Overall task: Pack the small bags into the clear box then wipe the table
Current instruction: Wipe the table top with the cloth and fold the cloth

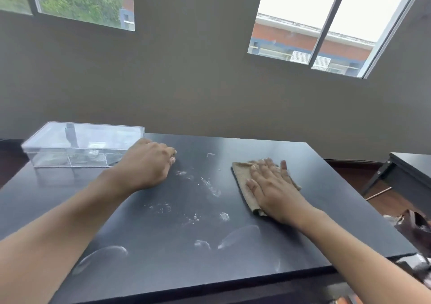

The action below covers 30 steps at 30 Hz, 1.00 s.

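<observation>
Tan cloth (pixel 247 182) under flat right hand (pixel 275 191)

The contents of the clear box (pixel 82 146) at ten o'clock are too faint to make out through its reflective lid and walls; pale shapes show inside, but whether they are the small bags cannot be told. The left hand (pixel 149 163) covers the box's near right corner, and its curled fingers (pixel 172 154) hide whatever lies under them. The right hand (pixel 274 190) lies flat over the cloth (pixel 242 177), hiding most of it. Both forearms are cut off by the bottom edge. The table (pixel 314 175) loses its left corners to the frame. At four o'clock, dark blurred objects beside the table cannot be identified.
</observation>
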Motion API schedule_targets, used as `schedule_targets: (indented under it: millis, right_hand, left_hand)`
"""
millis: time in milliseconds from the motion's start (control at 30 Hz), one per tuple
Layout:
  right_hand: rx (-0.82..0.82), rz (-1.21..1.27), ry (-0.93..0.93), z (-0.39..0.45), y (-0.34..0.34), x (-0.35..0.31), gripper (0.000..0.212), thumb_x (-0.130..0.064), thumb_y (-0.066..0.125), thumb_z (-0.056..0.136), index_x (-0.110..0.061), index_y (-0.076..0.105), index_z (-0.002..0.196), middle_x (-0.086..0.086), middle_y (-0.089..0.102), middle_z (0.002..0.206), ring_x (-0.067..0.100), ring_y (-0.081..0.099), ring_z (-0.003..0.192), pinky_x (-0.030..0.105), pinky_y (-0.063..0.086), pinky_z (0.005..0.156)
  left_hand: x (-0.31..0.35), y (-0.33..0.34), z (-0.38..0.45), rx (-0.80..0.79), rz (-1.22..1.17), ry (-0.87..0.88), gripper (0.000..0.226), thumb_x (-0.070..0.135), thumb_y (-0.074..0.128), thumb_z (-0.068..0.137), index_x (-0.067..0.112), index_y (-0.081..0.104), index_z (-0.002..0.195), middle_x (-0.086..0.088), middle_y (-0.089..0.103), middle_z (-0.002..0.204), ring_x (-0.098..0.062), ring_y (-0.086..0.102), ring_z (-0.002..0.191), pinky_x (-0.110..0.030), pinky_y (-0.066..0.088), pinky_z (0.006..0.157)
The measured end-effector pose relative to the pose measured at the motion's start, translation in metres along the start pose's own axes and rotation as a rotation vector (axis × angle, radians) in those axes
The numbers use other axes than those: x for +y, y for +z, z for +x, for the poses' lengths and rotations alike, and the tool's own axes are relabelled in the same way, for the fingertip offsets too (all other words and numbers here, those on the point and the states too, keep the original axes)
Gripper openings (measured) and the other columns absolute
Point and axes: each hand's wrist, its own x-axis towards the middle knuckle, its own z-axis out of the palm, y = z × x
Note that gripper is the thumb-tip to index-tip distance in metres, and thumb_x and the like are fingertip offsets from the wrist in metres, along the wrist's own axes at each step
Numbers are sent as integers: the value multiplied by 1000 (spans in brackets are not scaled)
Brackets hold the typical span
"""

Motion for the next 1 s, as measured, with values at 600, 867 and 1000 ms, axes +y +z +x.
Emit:
schedule_targets:
  millis: [600,867,1000]
  right_hand:
    - [-95,114,-282,-25,-3,-56,51,-64,12,103,-67,-3,151,-31,-17,165,2,-30,152,43,-21,124]
    - [-97,72,96,-12,-8,60,48,-73,8,94,-78,0,141,-33,-6,166,4,-12,157,46,-9,126]
    - [-76,85,194,62,-5,48,56,-67,13,99,-61,5,154,-18,-1,172,20,-5,160,56,-6,124]
  left_hand:
    - [8,28,5,-53,-135,-39,43,12,32,104,10,44,146,-9,46,150,-25,41,141,-37,36,115]
    - [3,30,6,-62,-134,-6,43,18,32,106,10,47,145,-8,49,149,-25,46,139,-43,42,111]
    - [4,29,3,-44,-178,2,46,21,34,106,11,45,150,-7,44,157,-24,41,145,-38,36,117]
